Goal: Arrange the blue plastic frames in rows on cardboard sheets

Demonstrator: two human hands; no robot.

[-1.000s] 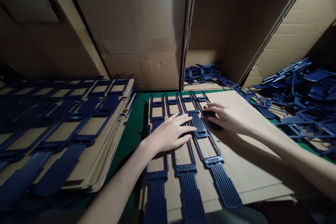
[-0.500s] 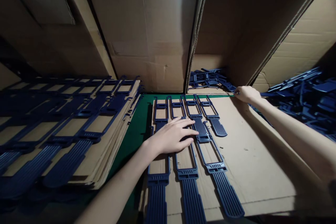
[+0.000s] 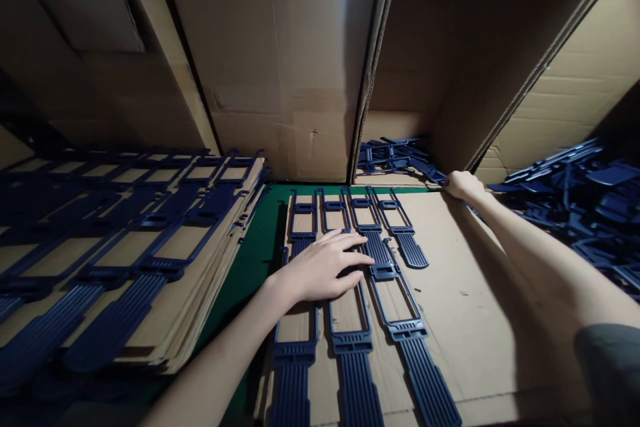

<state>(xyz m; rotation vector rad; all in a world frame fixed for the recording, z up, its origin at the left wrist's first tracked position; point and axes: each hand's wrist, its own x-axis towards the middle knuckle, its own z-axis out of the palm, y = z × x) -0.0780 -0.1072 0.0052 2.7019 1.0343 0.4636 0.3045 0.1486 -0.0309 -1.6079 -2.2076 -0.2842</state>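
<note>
Flat blue plastic parts, each an open frame with a ribbed tongue [image 3: 430,380], lie in two rows on a cardboard sheet [image 3: 475,320]. My left hand [image 3: 325,267] rests palm down across the middle of these parts, fingers spread, covering portions of several. At the sheet's far right corner, my right hand [image 3: 463,185] is closed. Its fingertips are hidden, so whether it grips the cardboard corner or a blue part cannot be made out. Just left of it lies the end of a loose pile of blue parts [image 3: 395,157].
On the left stands a stack of cardboard sheets [image 3: 200,320] layered with similar blue parts. A large heap of blue parts [image 3: 600,200] lies at the right. Tall cardboard walls [image 3: 270,67] rise behind. Green surface [image 3: 245,273] shows between stack and sheet.
The whole view has shifted slightly, and more of the dark right sleeve shows. Both hands stay in nearly the same places against the sheet and parts.
</note>
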